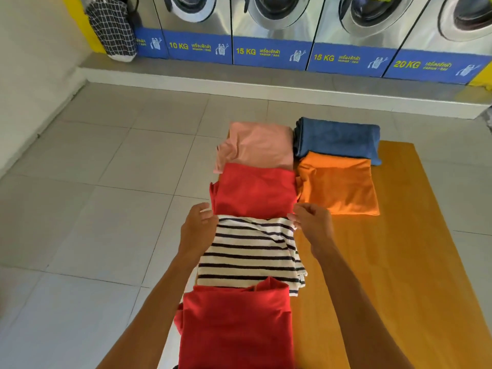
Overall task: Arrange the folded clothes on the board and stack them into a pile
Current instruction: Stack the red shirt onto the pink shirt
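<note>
Folded clothes lie on an orange-brown board [394, 262] on the floor. Down its left side run a pink piece [258, 145], a red piece [255, 191], a black-and-white striped piece [247, 254] and a nearer red piece [237, 323]. To the right lie a blue piece [338, 138] and an orange piece [338, 183]. My left hand [198, 226] grips the striped piece's far left corner. My right hand [312, 222] pinches its far right corner. Both hands sit at the edge where it meets the red piece.
Grey floor tiles surround the board. A row of washing machines [271, 30] with blue labels stands on a raised step at the back. A checked laundry bag [113, 27] hangs at the back left next to a white wall.
</note>
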Available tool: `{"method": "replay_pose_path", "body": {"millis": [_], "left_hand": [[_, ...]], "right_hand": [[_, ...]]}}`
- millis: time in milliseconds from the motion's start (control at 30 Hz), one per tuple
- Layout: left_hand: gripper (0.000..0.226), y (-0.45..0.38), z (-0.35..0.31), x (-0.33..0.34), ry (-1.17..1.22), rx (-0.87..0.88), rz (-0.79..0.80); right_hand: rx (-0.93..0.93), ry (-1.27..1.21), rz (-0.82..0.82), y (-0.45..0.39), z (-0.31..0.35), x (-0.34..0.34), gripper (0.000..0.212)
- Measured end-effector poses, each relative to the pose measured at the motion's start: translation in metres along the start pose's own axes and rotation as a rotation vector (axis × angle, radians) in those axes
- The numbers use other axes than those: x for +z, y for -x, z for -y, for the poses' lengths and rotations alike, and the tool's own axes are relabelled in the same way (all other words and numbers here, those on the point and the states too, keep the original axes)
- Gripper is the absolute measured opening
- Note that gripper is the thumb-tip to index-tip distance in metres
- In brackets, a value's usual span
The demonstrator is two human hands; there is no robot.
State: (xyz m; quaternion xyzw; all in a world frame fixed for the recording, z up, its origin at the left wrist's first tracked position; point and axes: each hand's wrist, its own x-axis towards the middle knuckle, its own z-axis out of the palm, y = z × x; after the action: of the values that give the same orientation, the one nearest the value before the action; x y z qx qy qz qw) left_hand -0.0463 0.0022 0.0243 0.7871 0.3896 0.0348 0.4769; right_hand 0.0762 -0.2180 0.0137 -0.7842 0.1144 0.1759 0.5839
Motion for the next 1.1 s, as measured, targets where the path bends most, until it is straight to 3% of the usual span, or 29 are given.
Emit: {"method": "replay_pose_path", "body": {"millis": [167,233,333,467,567,667,867,1100], "left_hand": [[0.046,-0.078,-0.013,0.015,-0.133,-0.079,0.035],[0.038,-0.099,-0.015,0.025,-0.156,-0.116,0.11],[0.032,-0.119,-0.014,0.036,-0.123,-0.134,0.152],[0.057,-0.136,-0.011,0.048,-0.05,-0.195,0.168],[0.071,-0.139,-0.008,0.058,-0.042,-0.258,0.197],[0.078,-0.143,-0.005,0.062,0.004,-0.303,0.225],[0.085,-0.143,-0.008,0.037,0.435,-0.315,0.484],[0.049,-0.182,-0.081,0.006,0.471,-0.113,0.407]], "right_hand": [[-0.012,0.118,-0.021,-0.043,0.012,0.019,0.021],[0.052,0.169,-0.032,-0.055,0.009,0.026,0.006],[0.148,0.188,-0.052,-0.066,-0.005,0.038,0.03],[0.272,0.059,-0.066,-0.077,-0.013,0.049,0.058],[0.393,-0.196,0.057,-0.079,-0.007,0.053,0.071],[0.428,-0.269,0.21,-0.075,0.001,0.051,0.063],[0.301,-0.336,0.233,-0.071,0.025,0.034,0.041],[0.07,-0.358,0.297,-0.114,0.099,0.031,0.038]]}}
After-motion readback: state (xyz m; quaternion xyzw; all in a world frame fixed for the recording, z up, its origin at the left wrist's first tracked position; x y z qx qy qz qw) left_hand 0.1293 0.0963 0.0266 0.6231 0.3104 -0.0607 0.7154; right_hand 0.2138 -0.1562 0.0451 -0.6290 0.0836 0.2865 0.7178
